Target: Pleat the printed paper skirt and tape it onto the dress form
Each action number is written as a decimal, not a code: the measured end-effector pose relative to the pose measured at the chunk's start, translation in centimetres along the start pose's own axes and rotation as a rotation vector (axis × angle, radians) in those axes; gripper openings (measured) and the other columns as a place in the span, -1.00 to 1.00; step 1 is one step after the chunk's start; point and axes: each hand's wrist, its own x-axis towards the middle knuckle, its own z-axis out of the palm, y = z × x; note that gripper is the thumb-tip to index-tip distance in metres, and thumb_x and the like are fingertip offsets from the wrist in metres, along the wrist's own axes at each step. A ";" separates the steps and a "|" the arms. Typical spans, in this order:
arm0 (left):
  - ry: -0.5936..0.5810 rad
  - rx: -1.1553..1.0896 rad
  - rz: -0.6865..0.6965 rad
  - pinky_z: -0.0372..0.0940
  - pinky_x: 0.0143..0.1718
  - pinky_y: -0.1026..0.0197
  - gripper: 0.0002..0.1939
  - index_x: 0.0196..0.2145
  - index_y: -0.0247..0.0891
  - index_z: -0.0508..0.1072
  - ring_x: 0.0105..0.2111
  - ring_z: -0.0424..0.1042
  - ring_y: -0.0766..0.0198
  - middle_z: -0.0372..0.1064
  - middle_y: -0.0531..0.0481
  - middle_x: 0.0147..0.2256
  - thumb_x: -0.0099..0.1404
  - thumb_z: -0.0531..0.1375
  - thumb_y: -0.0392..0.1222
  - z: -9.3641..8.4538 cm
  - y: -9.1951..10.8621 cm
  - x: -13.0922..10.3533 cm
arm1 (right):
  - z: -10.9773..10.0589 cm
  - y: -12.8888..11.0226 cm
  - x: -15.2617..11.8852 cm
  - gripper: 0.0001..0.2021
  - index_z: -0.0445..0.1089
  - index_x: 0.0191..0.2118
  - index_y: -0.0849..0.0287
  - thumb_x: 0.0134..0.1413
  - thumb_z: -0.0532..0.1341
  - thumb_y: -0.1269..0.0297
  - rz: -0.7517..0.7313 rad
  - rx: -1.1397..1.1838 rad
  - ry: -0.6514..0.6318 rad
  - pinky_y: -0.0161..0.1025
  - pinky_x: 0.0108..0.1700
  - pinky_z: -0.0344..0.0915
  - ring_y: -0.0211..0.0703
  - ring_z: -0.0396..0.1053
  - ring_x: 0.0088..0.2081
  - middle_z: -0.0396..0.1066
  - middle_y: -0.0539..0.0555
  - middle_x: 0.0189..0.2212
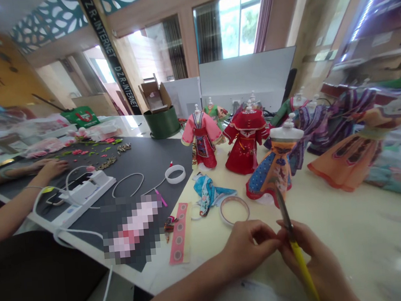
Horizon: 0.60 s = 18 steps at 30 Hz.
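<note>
My right hand [313, 253] is closed around yellow-handled scissors [304, 268], whose blades point up and away over the pale table [365, 234]. My left hand [253, 246] reaches in from the left, thumb and fingertips pinched and meeting the fingertips of my right hand. Whatever lies between the left fingertips is too small to make out. Just beyond the blades stands a small dress form in an orange and blue dress [272, 167]. A roll of tape [234, 210] and a crumpled blue cloth piece [209, 194] lie beyond my left hand.
Small dress forms in pink [201, 138] and red robes [244, 142] stand behind, more at the right. A pink strip [179, 234], a white ring [175, 174] and a power strip [85, 195] lie leftward. Another person's hands [52, 168] rest at the far left.
</note>
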 end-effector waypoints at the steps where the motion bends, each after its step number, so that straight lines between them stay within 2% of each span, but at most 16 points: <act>1: -0.008 -0.025 0.002 0.22 -0.42 0.31 -0.89 -0.43 -0.34 0.53 -0.51 0.30 0.36 0.42 0.01 -0.52 0.07 0.25 -0.23 0.0 0.0 0.0 | 0.0 0.0 0.1 -0.73 0.26 -0.08 0.11 0.08 0.18 0.22 -0.020 0.023 0.008 -0.39 -0.34 0.42 -0.19 0.45 -0.40 0.39 0.01 -0.40; 8: -0.012 -0.117 -0.023 0.20 -0.41 0.32 -0.95 -0.46 -0.33 0.50 -0.49 0.30 0.37 0.37 0.05 -0.52 0.06 0.24 -0.30 -0.2 0.2 0.3 | 0.0 -0.1 0.3 -0.74 0.26 -0.08 0.07 0.08 0.21 0.26 -0.047 0.079 0.015 -0.42 -0.35 0.42 -0.24 0.42 -0.45 0.37 -0.03 -0.43; 14: 0.051 -0.017 0.033 0.20 -0.42 0.32 -0.94 -0.46 -0.33 0.48 -0.49 0.30 0.36 0.38 0.03 -0.51 0.10 0.21 -0.30 0.0 0.0 0.0 | 0.1 -0.6 0.3 -0.76 0.28 -0.10 0.09 0.10 0.20 0.21 -0.039 0.011 0.038 -0.41 -0.31 0.40 -0.24 0.43 -0.43 0.38 -0.03 -0.42; 18: 0.069 0.071 0.096 0.21 -0.43 0.32 -0.93 -0.46 -0.33 0.47 -0.50 0.30 0.36 0.38 0.02 -0.51 0.13 0.18 -0.30 0.2 -0.2 -0.1 | 0.2 -0.3 0.2 -0.75 0.29 -0.11 0.11 0.10 0.19 0.18 -0.070 -0.107 0.075 -0.40 -0.35 0.39 -0.21 0.45 -0.41 0.41 0.00 -0.41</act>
